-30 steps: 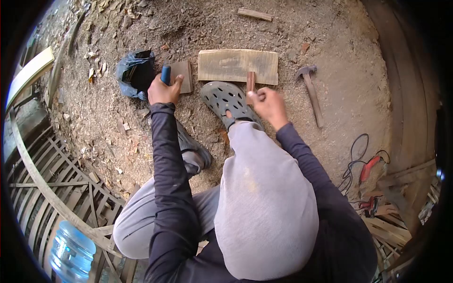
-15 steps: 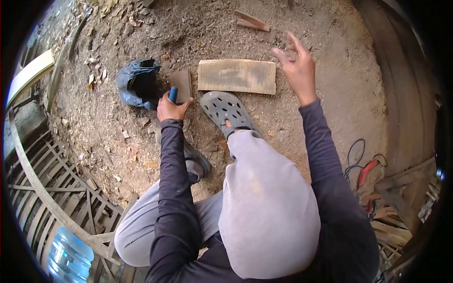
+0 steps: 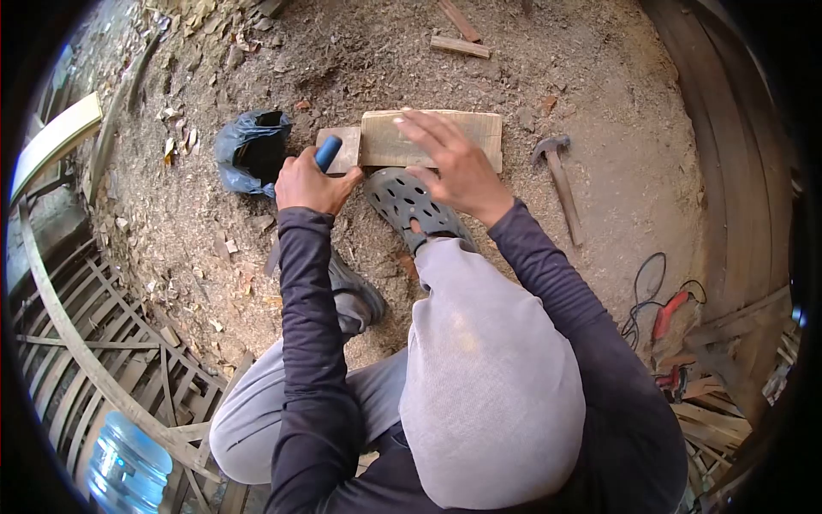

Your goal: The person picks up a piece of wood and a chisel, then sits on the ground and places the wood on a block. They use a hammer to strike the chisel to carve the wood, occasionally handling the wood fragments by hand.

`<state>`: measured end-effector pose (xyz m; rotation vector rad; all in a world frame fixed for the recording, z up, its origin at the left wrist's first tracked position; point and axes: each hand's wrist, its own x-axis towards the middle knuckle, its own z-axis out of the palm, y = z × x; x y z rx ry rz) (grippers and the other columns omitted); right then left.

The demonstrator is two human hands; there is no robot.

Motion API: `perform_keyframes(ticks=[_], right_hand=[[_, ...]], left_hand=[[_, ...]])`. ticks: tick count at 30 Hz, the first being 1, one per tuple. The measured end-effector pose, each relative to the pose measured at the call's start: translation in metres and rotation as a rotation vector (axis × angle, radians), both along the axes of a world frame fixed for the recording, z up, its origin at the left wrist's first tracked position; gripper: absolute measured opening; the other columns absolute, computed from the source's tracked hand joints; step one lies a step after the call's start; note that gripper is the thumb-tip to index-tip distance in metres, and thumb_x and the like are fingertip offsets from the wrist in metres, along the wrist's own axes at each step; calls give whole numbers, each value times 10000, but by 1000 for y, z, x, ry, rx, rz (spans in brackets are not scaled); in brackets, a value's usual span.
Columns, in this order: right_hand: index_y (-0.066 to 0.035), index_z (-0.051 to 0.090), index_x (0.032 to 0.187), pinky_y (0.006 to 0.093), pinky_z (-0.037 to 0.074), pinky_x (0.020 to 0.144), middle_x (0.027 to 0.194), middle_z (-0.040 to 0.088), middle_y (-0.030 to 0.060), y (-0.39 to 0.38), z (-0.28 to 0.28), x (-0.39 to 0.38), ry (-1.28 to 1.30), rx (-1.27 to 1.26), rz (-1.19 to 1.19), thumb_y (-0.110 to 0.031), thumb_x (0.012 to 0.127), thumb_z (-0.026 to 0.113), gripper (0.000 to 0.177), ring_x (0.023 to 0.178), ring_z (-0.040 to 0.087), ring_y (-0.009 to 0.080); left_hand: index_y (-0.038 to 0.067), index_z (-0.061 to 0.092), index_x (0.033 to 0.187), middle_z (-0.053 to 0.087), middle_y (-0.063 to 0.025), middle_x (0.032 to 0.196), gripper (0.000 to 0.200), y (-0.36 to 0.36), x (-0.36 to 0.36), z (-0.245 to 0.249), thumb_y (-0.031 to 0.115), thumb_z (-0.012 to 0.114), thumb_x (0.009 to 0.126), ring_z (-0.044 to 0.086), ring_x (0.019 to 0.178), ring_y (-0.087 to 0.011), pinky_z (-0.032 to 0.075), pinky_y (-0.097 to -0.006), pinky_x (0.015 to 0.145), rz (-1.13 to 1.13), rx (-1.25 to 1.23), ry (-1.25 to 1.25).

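My left hand (image 3: pixel 310 184) is closed around a tool with a blue handle (image 3: pixel 327 152); a narrow flat part of it shows by the wrist, the rest being hidden. The left thumb reaches to the lower edge of a small wooden block (image 3: pixel 346 146). That block lies against the left end of a pale rectangular board (image 3: pixel 385 137) on the ground. Over the board's right half is my right hand (image 3: pixel 462 176), with nothing in it and its fingers stretched out. A hammer (image 3: pixel 561 188) with a wooden handle lies right of the board.
My grey clog (image 3: pixel 402 201) stands at the board's near edge. An open blue plastic bag (image 3: pixel 235 146) sits left of my left hand. Two wood strips (image 3: pixel 461 46) lie beyond the board. A red tool with a cord (image 3: pixel 670 313) is at right, a slatted wooden frame (image 3: pixel 94 360) at left.
My right hand has moved left and nearer, from beyond the board's right end to over it. The hammer has come into view. The small block has shifted right, against the board.
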<state>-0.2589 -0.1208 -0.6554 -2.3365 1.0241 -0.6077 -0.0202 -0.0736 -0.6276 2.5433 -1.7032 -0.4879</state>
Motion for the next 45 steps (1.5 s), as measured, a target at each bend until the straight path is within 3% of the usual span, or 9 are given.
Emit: perform_keyframes(ticks=[7,11,15,19,23,28,35,38,45], right_hand=[[-119,573,1329,411,501,1040,1337,607,111,-9,-12,16,-76,74,87,-114,767,793,604,1238,578,300],[-92,632,1240,400,552,964,1171,701,122,-16,-41,10,-136,179,-38,-120,767,806,504,1086,672,330],[-61,623,1167,412,574,867,1098,707,177,-41,-77,-18,-114,193,18,-75,799,767,396,994,700,362],[-70,578,1200,425,580,862,1051,703,181,-54,-81,-17,-85,181,96,47,693,722,540,972,689,369],[-68,585,1207,428,569,890,1030,693,171,-53,-89,-15,-93,128,87,43,686,723,550,971,682,361],[-51,593,1210,411,563,911,1075,689,169,-52,-105,-17,-100,88,80,0,709,770,535,980,674,383],[-23,569,1311,353,547,981,1176,693,96,-42,-72,-28,-391,917,-77,-100,799,847,588,1075,660,189],[-19,567,1311,350,532,1010,1171,696,104,-41,-63,-35,-449,1009,-160,-93,794,849,594,1080,664,202],[-16,632,1038,399,588,713,1063,673,145,-35,-66,-43,-106,66,-190,-122,768,818,345,894,716,302]], left_hand=[[6,730,962,719,-204,838,647,-29,-26,37,566,810,648,723,800,-336,577,-417,758,-55,-65,200],[47,720,1076,730,-150,880,779,-36,-45,23,722,783,691,731,801,-262,570,-367,717,-91,-108,211],[65,716,1094,683,-36,831,608,-43,-34,35,596,785,806,647,737,-124,534,-282,699,99,-331,408],[27,740,964,712,-43,787,424,-47,-23,52,436,797,866,663,709,-114,517,-252,637,161,-723,687],[98,588,656,573,2,576,444,-45,-30,85,421,742,919,463,423,-52,358,-224,419,242,-895,1069],[145,430,686,425,18,569,454,-49,-44,110,413,631,992,309,402,-57,283,-220,391,279,-976,1267],[146,410,691,390,18,579,456,-41,-23,111,413,584,1018,274,411,-64,257,-225,396,419,-1001,1331],[140,428,687,395,22,568,442,-40,-17,107,388,616,1001,290,396,-60,259,-227,379,482,-1016,1373],[97,588,728,494,19,573,372,-38,-21,93,369,695,957,436,451,-54,337,-221,406,354,-816,1260]])
